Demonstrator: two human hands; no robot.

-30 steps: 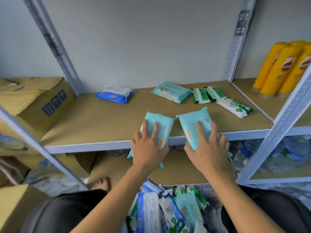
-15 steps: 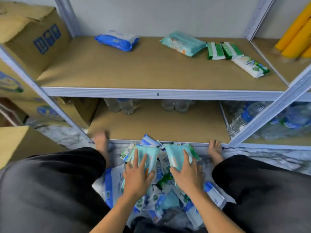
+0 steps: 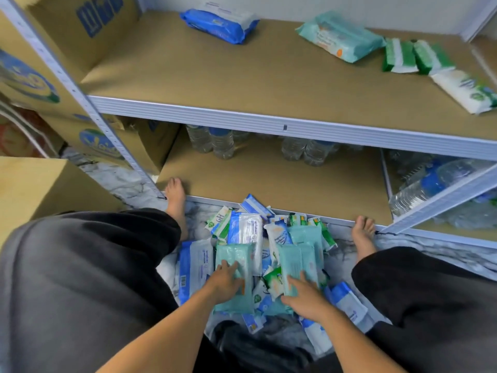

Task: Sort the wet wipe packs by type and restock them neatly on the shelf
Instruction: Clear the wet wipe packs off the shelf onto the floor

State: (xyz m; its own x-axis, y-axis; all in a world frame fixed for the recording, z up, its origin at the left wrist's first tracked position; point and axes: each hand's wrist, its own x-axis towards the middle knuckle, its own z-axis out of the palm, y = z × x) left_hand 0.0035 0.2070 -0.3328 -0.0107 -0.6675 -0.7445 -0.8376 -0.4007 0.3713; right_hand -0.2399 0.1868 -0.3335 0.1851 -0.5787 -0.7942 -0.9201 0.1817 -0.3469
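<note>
Teal packs [image 3: 236, 254] tight in left hand [image 3: 224, 282], right hand [image 3: 305, 298]; marble-floor pile [image 3: 246, 230] before shelf [image 3: 269, 122].

Wipe packs [image 3: 234, 254]: soft plastic film, slight sheen. Shelf boards [image 3: 242, 76]: matt brown fibreboard. Shelf frame [image 3: 269, 122]: ribbed, pale painted metal. Boxes [image 3: 80, 36]: matt cardboard. Bottles [image 3: 220, 141]: clear plastic. Trousers [image 3: 80, 278]: dark matt cloth.
</note>
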